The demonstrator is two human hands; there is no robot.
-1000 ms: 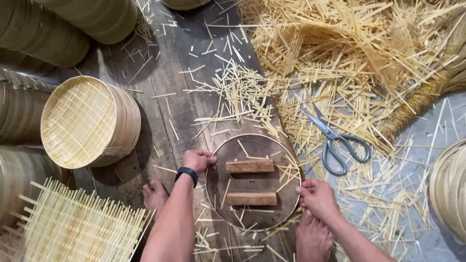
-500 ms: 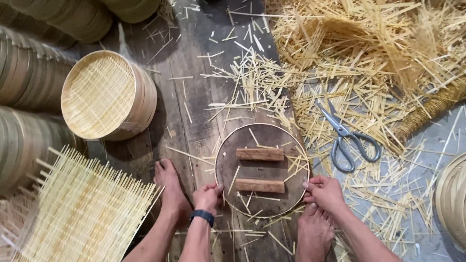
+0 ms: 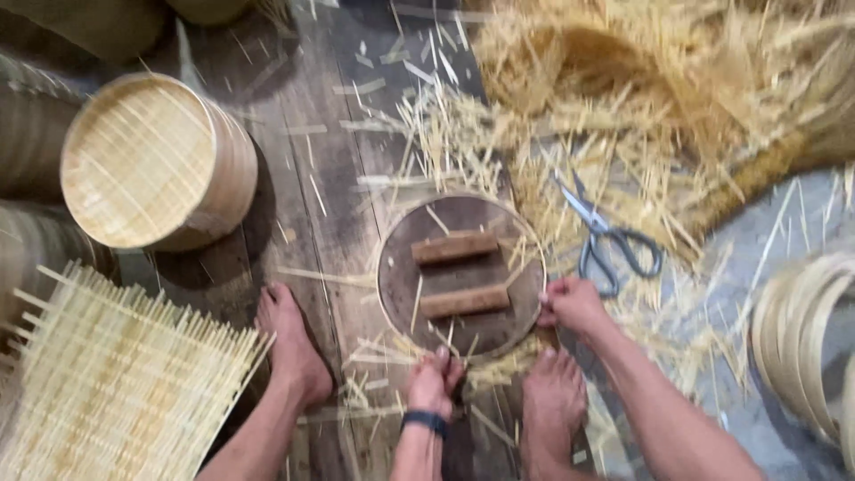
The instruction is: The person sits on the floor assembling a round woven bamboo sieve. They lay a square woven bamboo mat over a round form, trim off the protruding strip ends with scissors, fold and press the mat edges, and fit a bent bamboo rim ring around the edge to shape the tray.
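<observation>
Both hands grip round frame on floor
Left hand (image 3: 434, 381) pinches bamboo hoop (image 3: 460, 276) near rim; right hand (image 3: 570, 305) clasps its right edge, scissors (image 3: 606, 236) just beyond.

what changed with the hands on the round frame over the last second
The left hand slid from the upper left rim of the round frame down to its near edge, where it now pinches the rim. The right hand kept its grip on the right rim. The two wooden blocks, the scissors and the woven mat lie as before.
</observation>
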